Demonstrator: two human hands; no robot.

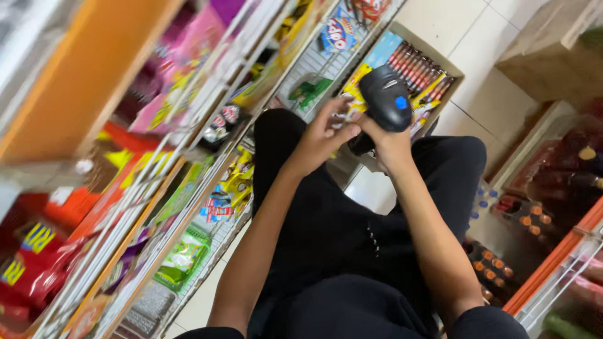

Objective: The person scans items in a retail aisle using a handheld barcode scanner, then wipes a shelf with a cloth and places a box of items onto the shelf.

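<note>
The right hand (391, 145) is wrapped tight around the grip of a black plastic handheld scanner with a blue button (386, 100), held above the person's lap. The left hand (321, 135) pinches a small yellow packet (353, 94) just under the scanner head, beside the cardboard box of snack bars (419, 69). This looks like the scanning step; next the code must squarely face the scanner.

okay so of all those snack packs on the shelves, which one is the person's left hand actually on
The small yellow packet pinched by the left hand just beside the black handheld scanner that the right hand grips. Every other pack sits untouched on the wire shelves.
</note>
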